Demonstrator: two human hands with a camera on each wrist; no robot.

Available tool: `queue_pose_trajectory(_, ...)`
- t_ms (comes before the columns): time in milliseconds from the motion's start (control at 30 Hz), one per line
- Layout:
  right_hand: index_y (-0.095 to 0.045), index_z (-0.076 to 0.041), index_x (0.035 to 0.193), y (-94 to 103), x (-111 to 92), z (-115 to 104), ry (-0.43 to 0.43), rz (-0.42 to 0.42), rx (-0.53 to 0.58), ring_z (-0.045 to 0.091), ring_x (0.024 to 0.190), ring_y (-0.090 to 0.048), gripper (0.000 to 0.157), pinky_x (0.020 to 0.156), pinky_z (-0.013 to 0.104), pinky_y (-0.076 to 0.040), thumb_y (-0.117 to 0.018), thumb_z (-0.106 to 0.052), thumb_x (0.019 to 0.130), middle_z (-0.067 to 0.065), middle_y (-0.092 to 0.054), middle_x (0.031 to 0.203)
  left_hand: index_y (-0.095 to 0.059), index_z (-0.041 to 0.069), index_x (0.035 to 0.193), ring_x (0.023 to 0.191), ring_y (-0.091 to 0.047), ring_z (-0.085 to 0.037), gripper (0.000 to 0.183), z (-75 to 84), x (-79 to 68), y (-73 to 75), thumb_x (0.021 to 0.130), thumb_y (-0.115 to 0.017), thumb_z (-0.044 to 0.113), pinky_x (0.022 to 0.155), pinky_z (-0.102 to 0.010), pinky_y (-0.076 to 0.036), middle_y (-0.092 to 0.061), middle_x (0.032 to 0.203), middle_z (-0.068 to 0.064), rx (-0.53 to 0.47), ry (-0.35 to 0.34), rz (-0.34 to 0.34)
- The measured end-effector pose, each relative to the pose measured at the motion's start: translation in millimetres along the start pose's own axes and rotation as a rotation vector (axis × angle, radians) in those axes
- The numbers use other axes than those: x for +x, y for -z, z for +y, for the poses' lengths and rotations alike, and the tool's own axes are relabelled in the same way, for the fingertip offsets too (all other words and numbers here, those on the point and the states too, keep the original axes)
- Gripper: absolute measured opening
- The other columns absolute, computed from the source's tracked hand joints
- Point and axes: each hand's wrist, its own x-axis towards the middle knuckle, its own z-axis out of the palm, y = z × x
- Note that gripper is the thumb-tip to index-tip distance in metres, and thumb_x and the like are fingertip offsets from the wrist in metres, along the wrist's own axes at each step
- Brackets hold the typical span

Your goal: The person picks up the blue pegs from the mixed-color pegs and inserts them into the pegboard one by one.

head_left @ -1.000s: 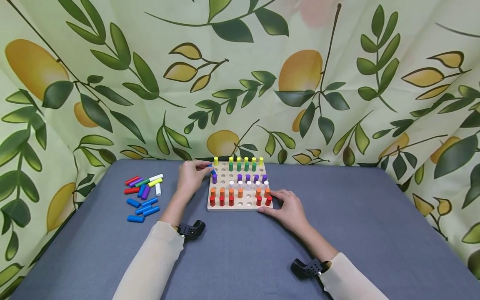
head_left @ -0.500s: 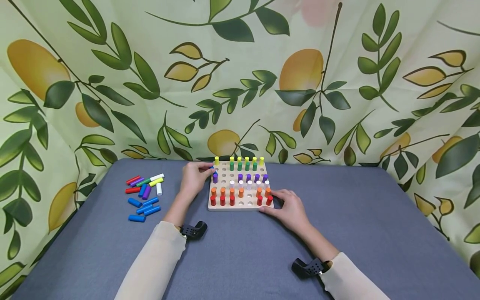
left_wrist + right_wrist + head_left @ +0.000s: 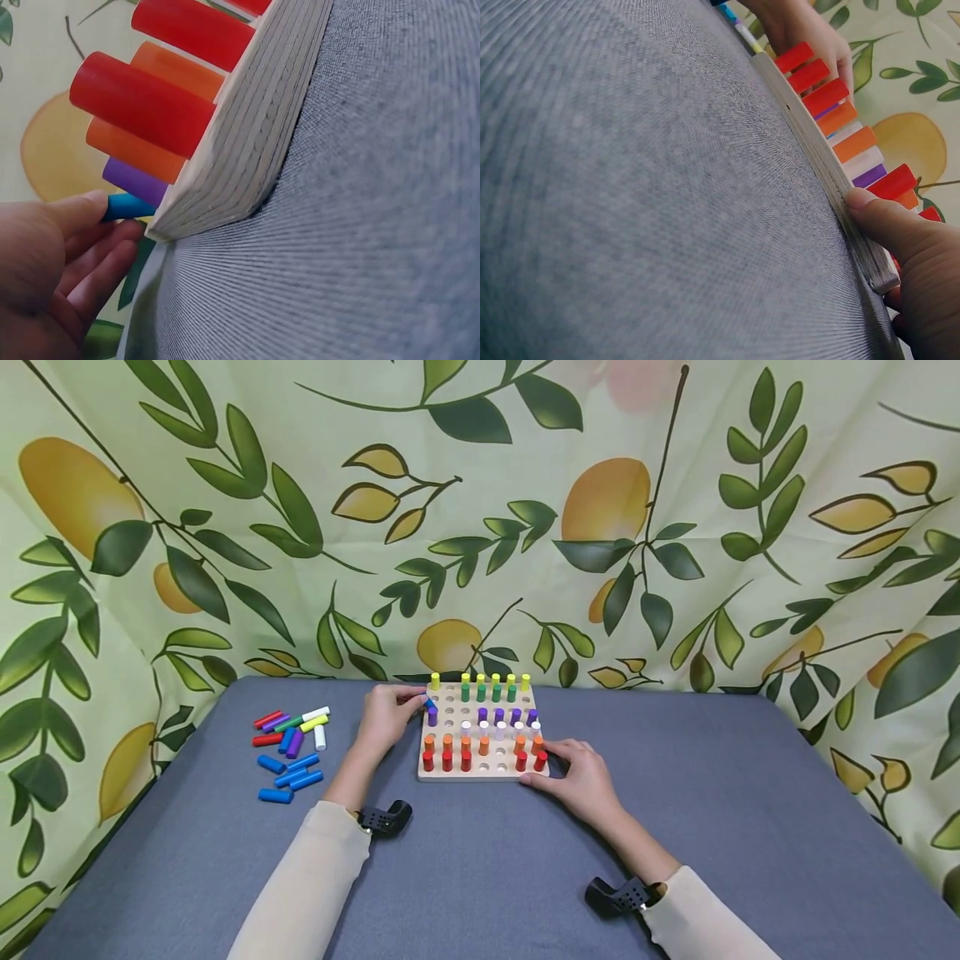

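A wooden pegboard (image 3: 480,774) lies on the table with rows of coloured pegs upright in it. At its left edge my left hand (image 3: 384,720) pinches a blue peg (image 3: 129,206) between thumb and fingers, beside a purple peg (image 3: 432,717). The blue peg stands over the row between yellow and purple; whether its end is in a hole I cannot tell. My right hand (image 3: 581,777) grips the board's front right corner, its thumb on the front edge (image 3: 861,198) and its fingers along the right side, close to a red peg (image 3: 541,762).
Left of the board lies a loose group of pegs: several blue ones (image 3: 294,777), plus red, purple, green, yellow and white (image 3: 320,737). Grey cloth (image 3: 480,868) covers the table. A leaf-patterned curtain (image 3: 480,568) hangs behind it.
My left hand's fingers have shifted slightly at the board's left edge, and the blue peg leans a little differently. The right hand keeps its hold. The whole view has drifted slightly.
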Motion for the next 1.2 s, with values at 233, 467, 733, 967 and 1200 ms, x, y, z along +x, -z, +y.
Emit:
queue_pose_trajectory(233,-0.071,-0.006,0.127,-1.7,1,-2,0.003,-0.008,0.004,0.03,0.111,-0.063,0.068,0.095,0.051,-0.048,-0.09,-0.042,0.073,0.012,-0.073,0.114,-0.078,0.007,0.113,0.111,-0.07,-0.03,0.023,2.6,-3.2,1.3,0.093,-0.074,0.018,0.093,-0.045,-0.057,-0.076,0.115,-0.014,0.03,-0.017,-0.015)
queue_pose_trajectory(467,-0.07,-0.006,0.128,-4.6,2,-4,0.004,-0.026,0.001,0.03,0.113,-0.062,0.068,0.097,0.051,-0.048,-0.089,-0.042,0.073,0.012,-0.073,0.116,-0.079,0.006,0.111,0.11,-0.07,-0.03,0.022,-3.2,-5.9,2.0,0.094,-0.073,0.017,0.092,-0.045,-0.056,-0.076,0.115,-0.015,0.034,-0.023,-0.027)
queue_pose_trajectory(733,-0.07,-0.006,0.128,-6.6,2,-5,0.005,-0.044,0.013,0.031,0.115,-0.061,0.068,0.1,0.052,-0.047,-0.089,-0.043,0.073,0.012,-0.072,0.117,-0.078,0.007,0.114,0.102,-0.07,-0.025,0.023,-10.0,-7.4,5.7,0.096,-0.07,0.019,0.089,-0.039,-0.058,-0.076,0.117,-0.014,-0.063,0.066,-0.063)
queue_pose_trajectory(967,-0.07,-0.006,0.128,-5.9,1,-3,-0.002,-0.038,0.003,0.033,0.117,-0.061,0.068,0.102,0.054,-0.047,-0.089,-0.041,0.074,0.014,-0.072,0.118,-0.075,0.007,0.12,0.092,-0.07,-0.021,0.027,-5.1,-8.9,12.6,0.099,-0.066,0.021,0.084,-0.034,-0.058,-0.075,0.116,-0.014,-0.076,0.115,-0.131)
queue_pose_trajectory(1200,-0.069,-0.004,0.128,4.7,-2,0,-0.003,-0.017,-0.007,0.037,0.118,-0.06,0.067,0.102,0.056,-0.045,-0.088,-0.041,0.075,0.018,-0.071,0.121,-0.072,0.007,0.124,0.114,-0.066,-0.028,0.03,18.8,-13.5,28.3,0.1,-0.065,0.023,0.1,-0.045,-0.053,-0.073,0.123,-0.012,0.059,0.032,-0.191)
